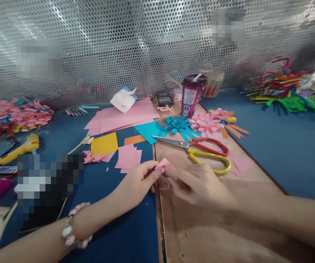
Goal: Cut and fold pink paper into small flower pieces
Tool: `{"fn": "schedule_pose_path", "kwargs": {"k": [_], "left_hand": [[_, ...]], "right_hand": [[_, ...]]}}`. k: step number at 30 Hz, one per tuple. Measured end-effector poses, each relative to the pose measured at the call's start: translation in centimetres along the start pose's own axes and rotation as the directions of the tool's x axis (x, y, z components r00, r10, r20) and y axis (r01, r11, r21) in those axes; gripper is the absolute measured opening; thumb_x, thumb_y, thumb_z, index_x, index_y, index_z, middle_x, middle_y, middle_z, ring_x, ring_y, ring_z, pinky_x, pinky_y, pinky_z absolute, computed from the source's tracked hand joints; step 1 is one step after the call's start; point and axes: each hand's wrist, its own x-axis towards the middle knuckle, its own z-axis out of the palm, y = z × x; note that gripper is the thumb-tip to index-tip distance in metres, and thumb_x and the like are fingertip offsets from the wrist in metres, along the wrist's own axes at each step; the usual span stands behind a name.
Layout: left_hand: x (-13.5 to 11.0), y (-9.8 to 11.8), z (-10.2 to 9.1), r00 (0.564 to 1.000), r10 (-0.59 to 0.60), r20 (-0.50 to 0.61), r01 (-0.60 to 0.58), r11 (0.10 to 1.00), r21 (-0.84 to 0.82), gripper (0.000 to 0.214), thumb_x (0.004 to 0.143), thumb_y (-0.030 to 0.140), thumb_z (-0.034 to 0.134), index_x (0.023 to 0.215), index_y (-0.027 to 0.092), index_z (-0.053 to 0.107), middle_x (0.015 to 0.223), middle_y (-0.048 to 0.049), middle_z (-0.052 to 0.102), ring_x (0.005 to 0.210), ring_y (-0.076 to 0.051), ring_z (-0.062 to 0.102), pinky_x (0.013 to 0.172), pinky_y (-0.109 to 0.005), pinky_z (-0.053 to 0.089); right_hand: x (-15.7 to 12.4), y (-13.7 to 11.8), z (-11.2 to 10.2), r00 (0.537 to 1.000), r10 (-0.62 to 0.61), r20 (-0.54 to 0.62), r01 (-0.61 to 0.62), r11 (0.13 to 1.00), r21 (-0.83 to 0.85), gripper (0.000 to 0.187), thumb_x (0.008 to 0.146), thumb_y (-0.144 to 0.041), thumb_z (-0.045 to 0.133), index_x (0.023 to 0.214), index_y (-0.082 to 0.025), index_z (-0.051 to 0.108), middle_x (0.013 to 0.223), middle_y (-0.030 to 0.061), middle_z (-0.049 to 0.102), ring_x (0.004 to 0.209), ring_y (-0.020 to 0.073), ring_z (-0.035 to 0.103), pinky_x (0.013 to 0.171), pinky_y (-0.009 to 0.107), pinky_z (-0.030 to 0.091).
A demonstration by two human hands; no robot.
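Between my two hands is a small piece of pink paper point(165, 163), just above the seam where the blue and wooden surfaces meet. My left hand point(139, 180) pinches it from the left, thumb on top. From the right, the fingers of my right hand point(198, 184) press on the same paper; this hand is slightly blurred. Scissors point(198, 143) with one red and one yellow handle lie open just beyond my right hand. Left of the paper is a small stack of pink paper squares point(128, 157), and a yellow paper sheet point(104, 143) lies behind it.
Blue point(178, 125) and pink paper flowers point(206, 122) lie behind the scissors, beside a purple cup point(192, 95). Large pink sheets point(110, 120) lie further back. At left are a yellow glue gun point(20, 149) and a pile of pink flowers point(17, 113). Colourful strips point(283, 87) heap up at right.
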Motion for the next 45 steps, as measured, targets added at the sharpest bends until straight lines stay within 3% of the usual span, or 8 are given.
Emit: {"fn": "schedule_pose_path", "kwargs": {"k": [4, 6, 10, 17, 34, 38, 41, 45], "left_hand": [[0.0, 0.0, 0.1, 1.0, -0.019, -0.002, 0.019, 0.999, -0.028, 0.03, 0.092, 0.041, 0.046, 0.093, 0.016, 0.062, 0.076, -0.0032, 0.065, 0.067, -0.013, 0.06, 0.057, -0.023, 0.045], [-0.1, -0.1, 0.1, 0.999, -0.031, 0.007, 0.031, 0.999, -0.018, 0.027, 0.091, 0.039, 0.047, 0.092, 0.016, 0.062, 0.077, -0.0031, 0.065, 0.068, -0.013, 0.061, 0.057, -0.023, 0.045], [-0.1, 0.0, 0.1, 0.999, -0.043, 0.029, 0.043, 0.999, -0.016, 0.024, 0.09, 0.037, 0.048, 0.089, 0.017, 0.062, 0.082, -0.0036, 0.068, 0.07, -0.013, 0.063, 0.057, -0.023, 0.044], [0.0, 0.2, 0.2, 0.996, -0.085, 0.022, 0.085, 0.996, 0.0, 0.024, 0.088, 0.036, 0.051, 0.085, 0.016, 0.064, 0.082, -0.0042, 0.069, 0.071, -0.014, 0.062, 0.059, -0.022, 0.044], [-0.2, -0.1, 0.2, 1.0, -0.028, 0.012, 0.026, 0.996, 0.086, 0.024, 0.088, 0.032, 0.048, 0.083, 0.017, 0.066, 0.075, -0.003, 0.068, 0.069, -0.014, 0.061, 0.061, -0.024, 0.044], [-0.4, 0.4, 0.3, 0.997, -0.071, 0.015, 0.07, 0.996, 0.063, 0.027, 0.088, 0.035, 0.048, 0.079, 0.017, 0.066, 0.058, 0.0008, 0.06, 0.054, -0.012, 0.055, 0.053, -0.022, 0.041], [-0.5, 0.6, 0.3, 0.988, -0.152, 0.032, 0.152, 0.988, 0.003, 0.032, 0.089, 0.042, 0.048, 0.081, 0.016, 0.066, 0.041, 0.006, 0.046, 0.039, -0.009, 0.044, 0.047, -0.021, 0.038], [-0.4, 0.3, 0.2, 0.978, -0.197, 0.061, 0.202, 0.976, -0.081, 0.032, 0.088, 0.043, 0.049, 0.086, 0.016, 0.066, 0.04, 0.0065, 0.046, 0.035, -0.008, 0.041, 0.044, -0.02, 0.035]], "right_hand": [[0.5, 0.2, -0.7, 0.961, 0.273, 0.049, -0.277, 0.935, 0.22, 0.019, 0.088, -0.017, 0.051, 0.104, -0.012, 0.06, 0.057, -0.0046, 0.056, 0.044, 0.0061, 0.045, 0.042, 0.018, 0.036], [0.9, 0.5, -0.9, 0.943, 0.324, 0.08, -0.333, 0.9, 0.282, 0.02, 0.088, -0.02, 0.053, 0.105, -0.012, 0.06, 0.065, -0.0016, 0.059, 0.049, 0.0063, 0.047, 0.043, 0.017, 0.038], [1.4, 0.9, -0.9, 0.952, 0.277, 0.134, -0.306, 0.891, 0.336, 0.013, 0.089, -0.021, 0.054, 0.093, -0.015, 0.065, 0.082, 0.0045, 0.063, 0.064, 0.0094, 0.053, 0.053, 0.02, 0.044], [1.2, 1.0, -0.3, 0.955, 0.259, 0.145, -0.296, 0.88, 0.373, 0.011, 0.088, -0.018, 0.056, 0.084, -0.015, 0.065, 0.073, 0.0018, 0.059, 0.064, 0.0094, 0.053, 0.057, 0.021, 0.044], [1.0, 0.8, 0.0, 0.954, 0.256, 0.156, -0.294, 0.896, 0.333, 0.012, 0.084, -0.019, 0.06, 0.072, -0.016, 0.059, 0.062, -0.0034, 0.05, 0.057, 0.0075, 0.045, 0.052, 0.02, 0.036], [0.7, 0.9, 0.0, 0.973, 0.187, 0.138, -0.217, 0.943, 0.251, 0.015, 0.086, -0.017, 0.056, 0.071, -0.017, 0.057, 0.063, -0.0023, 0.052, 0.058, 0.0082, 0.046, 0.052, 0.02, 0.035], [0.4, 1.1, 0.0, 0.993, 0.03, 0.112, -0.04, 0.995, 0.091, 0.018, 0.089, -0.015, 0.05, 0.074, -0.017, 0.059, 0.068, 0.0008, 0.058, 0.061, 0.0099, 0.049, 0.052, 0.022, 0.035], [0.3, 1.1, -0.2, 0.99, -0.069, 0.122, 0.077, 0.995, -0.06, 0.021, 0.091, -0.016, 0.047, 0.075, -0.017, 0.06, 0.071, 0.0024, 0.061, 0.06, 0.0113, 0.051, 0.052, 0.025, 0.033]]}}
